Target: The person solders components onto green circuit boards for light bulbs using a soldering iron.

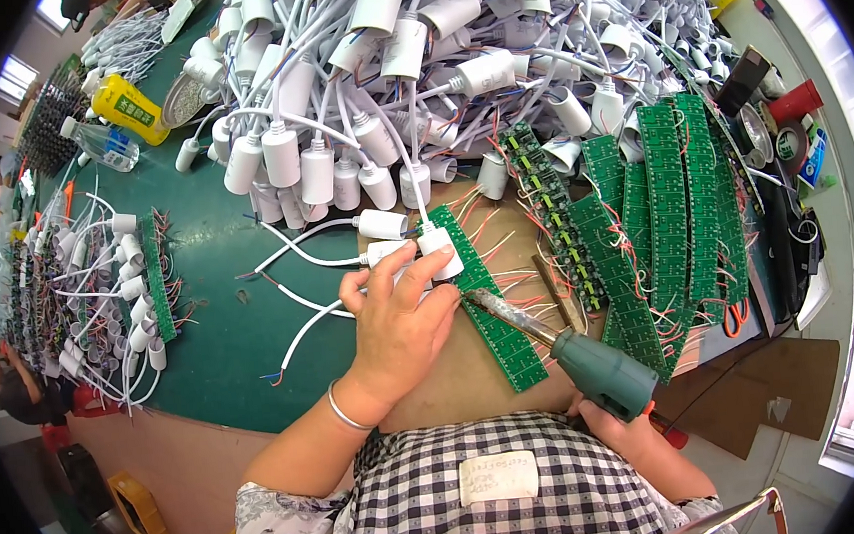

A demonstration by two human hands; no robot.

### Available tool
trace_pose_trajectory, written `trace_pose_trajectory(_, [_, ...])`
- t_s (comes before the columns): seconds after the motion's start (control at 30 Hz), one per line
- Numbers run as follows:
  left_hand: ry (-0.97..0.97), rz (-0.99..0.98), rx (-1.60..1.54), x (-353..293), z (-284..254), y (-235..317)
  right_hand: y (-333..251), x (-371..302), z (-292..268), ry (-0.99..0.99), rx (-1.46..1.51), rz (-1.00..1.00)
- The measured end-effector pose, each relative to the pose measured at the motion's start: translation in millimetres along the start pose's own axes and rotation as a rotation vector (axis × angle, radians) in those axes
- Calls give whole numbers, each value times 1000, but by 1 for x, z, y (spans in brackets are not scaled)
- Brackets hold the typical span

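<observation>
My left hand (399, 314), a silver bangle on its wrist, has its fingers closed on a white cylindrical cap (438, 254) whose cable runs upward. Beneath that cap lies a strip of green circuit board (508, 346), with red and white wires along its right side. More white caps (382, 224) with cables sit at the strip's left edge, partly under my fingers. In my right hand (608, 427) is a soldering iron (606, 371) with a dark green handle, which hides some fingers. Its tip reaches the strip just below the held cap; whether it touches, I cannot tell.
A large heap of white cabled caps (452, 14) covers the far side. Several green board strips (667, 198) stand at the right. On the left are a finished-looking row of boards with caps (135, 285), a yellow bottle (129, 108) and a clear bottle (101, 144).
</observation>
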State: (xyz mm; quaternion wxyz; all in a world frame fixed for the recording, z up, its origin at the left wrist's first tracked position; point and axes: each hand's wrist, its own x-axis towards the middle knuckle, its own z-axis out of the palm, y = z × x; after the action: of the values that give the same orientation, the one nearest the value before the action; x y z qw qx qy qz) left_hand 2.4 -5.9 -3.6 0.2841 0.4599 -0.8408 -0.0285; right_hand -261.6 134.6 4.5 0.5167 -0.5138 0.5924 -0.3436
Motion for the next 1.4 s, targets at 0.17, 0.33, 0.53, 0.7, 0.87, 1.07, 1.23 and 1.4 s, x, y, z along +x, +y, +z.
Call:
trace_pose_trajectory(0.17, [21, 19, 22, -1, 1, 1, -5, 0, -2, -37, -52, -2])
trace_pose_trajectory(0.33, [30, 27, 29, -2, 2, 1, -11, 0, 1, 4, 7, 26])
trace_pose_trajectory(0.53, [22, 23, 26, -2, 1, 2, -7, 0, 2, 25, -194, -104])
trace_pose_trajectory(0.7, [24, 22, 21, -2, 2, 1, -11, 1, 5, 48, -225, -147])
trace_pose_trajectory(0.87, [30, 34, 21, 0, 3, 0, -16, 3, 4, 9, -32, -92])
trace_pose_trajectory(1.07, [24, 29, 50, -3, -3, 1, -31, 3, 11, 24, 225, -121])
trace_pose_trajectory(1.23, [46, 81, 96, -5, -13, -2, -26, -4, 17, 137, 308, -145])
trace_pose_trajectory(1.4, [-11, 145, 20, -8, -31, -11, -10, 2, 16, 218, 339, -219])
